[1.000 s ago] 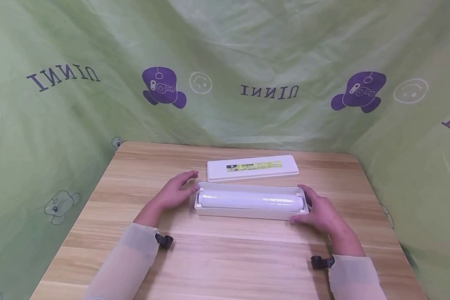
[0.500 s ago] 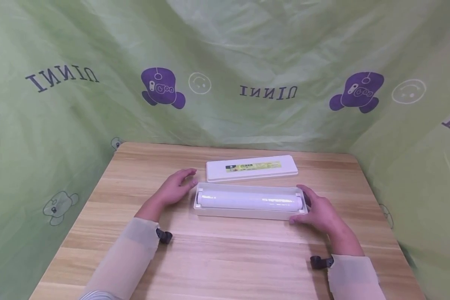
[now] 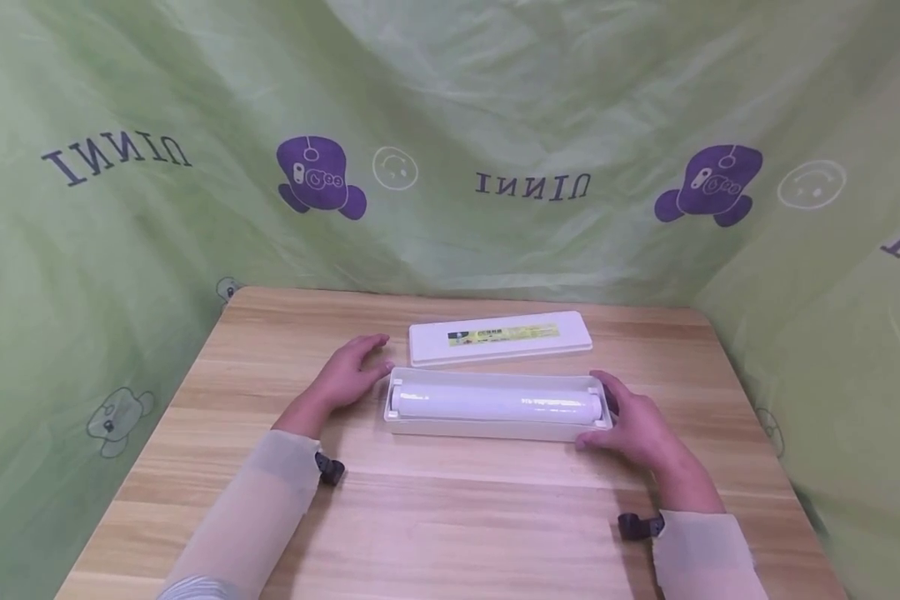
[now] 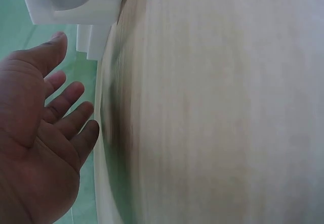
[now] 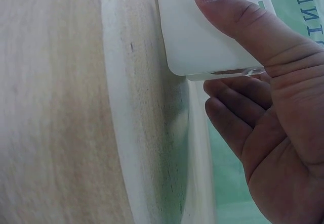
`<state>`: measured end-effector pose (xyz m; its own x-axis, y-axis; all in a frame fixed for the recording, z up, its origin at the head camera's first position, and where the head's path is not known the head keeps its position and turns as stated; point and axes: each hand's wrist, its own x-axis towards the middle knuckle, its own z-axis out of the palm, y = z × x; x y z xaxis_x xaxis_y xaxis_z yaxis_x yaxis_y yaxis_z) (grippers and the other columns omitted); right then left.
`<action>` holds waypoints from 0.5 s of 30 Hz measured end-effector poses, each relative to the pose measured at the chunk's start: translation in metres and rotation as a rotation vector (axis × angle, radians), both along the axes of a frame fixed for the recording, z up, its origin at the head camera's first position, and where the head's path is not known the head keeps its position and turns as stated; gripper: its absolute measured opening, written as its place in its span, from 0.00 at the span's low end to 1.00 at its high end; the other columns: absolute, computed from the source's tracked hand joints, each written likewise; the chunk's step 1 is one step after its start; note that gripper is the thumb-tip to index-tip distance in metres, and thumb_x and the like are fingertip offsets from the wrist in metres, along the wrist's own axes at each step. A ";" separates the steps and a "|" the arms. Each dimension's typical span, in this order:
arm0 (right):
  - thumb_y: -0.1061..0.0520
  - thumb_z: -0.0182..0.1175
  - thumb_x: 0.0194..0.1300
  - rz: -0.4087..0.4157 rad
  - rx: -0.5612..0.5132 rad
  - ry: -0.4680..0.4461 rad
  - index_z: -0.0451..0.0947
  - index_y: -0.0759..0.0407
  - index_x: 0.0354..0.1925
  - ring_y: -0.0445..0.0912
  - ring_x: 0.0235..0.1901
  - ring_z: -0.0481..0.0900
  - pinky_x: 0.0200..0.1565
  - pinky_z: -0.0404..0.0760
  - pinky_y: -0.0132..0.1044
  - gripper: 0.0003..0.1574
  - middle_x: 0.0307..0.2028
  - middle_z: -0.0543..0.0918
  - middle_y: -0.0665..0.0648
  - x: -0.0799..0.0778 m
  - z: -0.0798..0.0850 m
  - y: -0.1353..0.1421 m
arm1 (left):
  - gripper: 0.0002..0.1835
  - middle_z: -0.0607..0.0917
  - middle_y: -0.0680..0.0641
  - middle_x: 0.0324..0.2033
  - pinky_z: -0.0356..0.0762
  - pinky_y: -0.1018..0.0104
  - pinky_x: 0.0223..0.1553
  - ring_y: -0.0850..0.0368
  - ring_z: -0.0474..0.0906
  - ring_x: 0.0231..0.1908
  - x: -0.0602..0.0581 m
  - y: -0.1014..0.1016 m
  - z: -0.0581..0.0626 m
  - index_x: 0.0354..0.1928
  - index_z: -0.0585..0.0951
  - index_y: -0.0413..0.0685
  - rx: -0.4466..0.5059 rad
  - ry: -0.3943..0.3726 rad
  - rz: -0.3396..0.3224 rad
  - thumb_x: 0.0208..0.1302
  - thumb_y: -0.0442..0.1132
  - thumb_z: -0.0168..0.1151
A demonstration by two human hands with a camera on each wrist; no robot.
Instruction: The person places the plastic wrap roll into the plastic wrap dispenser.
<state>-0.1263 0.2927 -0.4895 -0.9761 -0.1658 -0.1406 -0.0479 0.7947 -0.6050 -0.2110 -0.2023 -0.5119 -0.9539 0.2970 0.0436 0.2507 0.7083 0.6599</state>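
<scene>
Right hand [image 3: 637, 423] pinches the right end of white box [image 3: 487, 430], which runs left-right, leftward from that grip. Left hand [image 3: 345, 375], spread, just beside left end.

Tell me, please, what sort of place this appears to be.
Probably a curtained-off recording corner: printed green fabric hangs behind and beside the wood-grain table, and a black device sits at each cuff.

Roll [image 3: 495, 403] in box [image 3: 480, 429] on table [image 3: 465, 525], lid [image 3: 501, 337] just behind
</scene>
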 end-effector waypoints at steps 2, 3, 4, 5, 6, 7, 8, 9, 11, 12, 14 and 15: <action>0.31 0.79 0.32 -0.004 0.000 0.006 0.51 0.47 0.76 0.68 0.64 0.65 0.64 0.62 0.63 0.79 0.67 0.66 0.72 0.000 -0.001 0.000 | 0.34 0.70 0.44 0.67 0.57 0.46 0.69 0.44 0.64 0.67 -0.002 0.002 0.000 0.71 0.68 0.50 -0.004 0.003 0.000 0.66 0.54 0.62; 0.30 0.79 0.32 -0.006 0.001 0.005 0.51 0.47 0.76 0.68 0.64 0.65 0.64 0.62 0.63 0.79 0.67 0.66 0.72 0.001 -0.001 0.000 | 0.35 0.70 0.44 0.67 0.57 0.45 0.69 0.44 0.64 0.67 -0.003 0.002 0.000 0.71 0.67 0.50 -0.010 0.005 -0.004 0.66 0.54 0.63; 0.30 0.79 0.32 -0.006 0.003 0.005 0.51 0.47 0.76 0.67 0.64 0.65 0.64 0.62 0.63 0.79 0.67 0.66 0.72 0.001 -0.001 0.000 | 0.35 0.70 0.44 0.67 0.58 0.45 0.68 0.44 0.64 0.67 -0.004 0.003 0.000 0.71 0.67 0.50 -0.016 0.007 -0.006 0.66 0.54 0.63; 0.30 0.79 0.32 -0.009 0.004 0.004 0.51 0.46 0.76 0.67 0.64 0.66 0.64 0.62 0.63 0.79 0.67 0.66 0.71 0.001 -0.001 0.000 | 0.35 0.70 0.43 0.67 0.58 0.45 0.68 0.43 0.63 0.67 -0.006 0.003 0.001 0.71 0.67 0.50 -0.024 0.008 -0.010 0.66 0.55 0.63; 0.30 0.79 0.32 -0.008 0.005 0.001 0.51 0.46 0.76 0.67 0.64 0.65 0.64 0.62 0.64 0.79 0.67 0.66 0.71 0.001 0.000 0.000 | 0.36 0.70 0.43 0.67 0.58 0.45 0.68 0.43 0.63 0.67 -0.007 0.004 0.001 0.71 0.67 0.50 -0.029 0.011 -0.012 0.65 0.55 0.63; 0.30 0.79 0.32 -0.008 0.008 0.002 0.51 0.46 0.76 0.67 0.64 0.66 0.64 0.63 0.63 0.79 0.67 0.66 0.71 0.001 0.000 -0.001 | 0.36 0.69 0.43 0.67 0.58 0.44 0.68 0.42 0.63 0.67 -0.008 0.004 0.002 0.71 0.67 0.49 -0.038 0.017 -0.019 0.65 0.55 0.63; 0.30 0.79 0.32 -0.004 0.010 0.004 0.51 0.46 0.76 0.67 0.63 0.66 0.63 0.63 0.64 0.79 0.67 0.67 0.71 0.001 0.000 -0.001 | 0.36 0.69 0.43 0.67 0.58 0.44 0.68 0.42 0.63 0.67 -0.009 0.005 0.002 0.71 0.67 0.49 -0.045 0.021 -0.023 0.65 0.55 0.63; 0.30 0.79 0.32 -0.006 0.011 0.005 0.51 0.46 0.76 0.67 0.63 0.66 0.63 0.63 0.63 0.79 0.67 0.67 0.71 0.001 0.001 -0.001 | 0.37 0.69 0.43 0.67 0.58 0.44 0.68 0.42 0.63 0.67 -0.010 0.005 0.003 0.71 0.67 0.49 -0.050 0.024 -0.025 0.65 0.56 0.63; 0.30 0.79 0.32 -0.005 0.012 0.006 0.51 0.47 0.76 0.67 0.63 0.67 0.63 0.64 0.63 0.79 0.66 0.67 0.71 0.001 0.001 -0.001 | 0.37 0.68 0.43 0.68 0.58 0.43 0.68 0.42 0.63 0.67 -0.013 0.006 0.004 0.71 0.66 0.50 -0.055 0.026 -0.026 0.64 0.56 0.64; 0.31 0.79 0.33 -0.001 0.011 0.007 0.51 0.47 0.76 0.67 0.63 0.67 0.63 0.63 0.63 0.79 0.66 0.67 0.72 0.001 0.001 -0.001 | 0.38 0.68 0.43 0.68 0.58 0.43 0.68 0.42 0.63 0.67 -0.014 0.006 0.005 0.72 0.66 0.50 -0.057 0.026 -0.027 0.64 0.57 0.64; 0.31 0.80 0.33 -0.002 0.011 0.006 0.51 0.47 0.76 0.66 0.63 0.67 0.63 0.64 0.63 0.78 0.66 0.67 0.71 0.001 0.002 -0.001 | 0.39 0.67 0.43 0.69 0.58 0.43 0.68 0.42 0.62 0.67 -0.016 0.007 0.007 0.72 0.66 0.51 -0.060 0.017 -0.024 0.63 0.58 0.65; 0.31 0.80 0.32 -0.006 0.011 0.005 0.51 0.47 0.76 0.66 0.62 0.68 0.63 0.64 0.62 0.78 0.66 0.67 0.71 0.001 0.002 -0.001 | 0.40 0.67 0.43 0.69 0.58 0.43 0.68 0.42 0.62 0.67 -0.017 0.008 0.007 0.72 0.65 0.52 -0.060 0.012 -0.022 0.62 0.59 0.65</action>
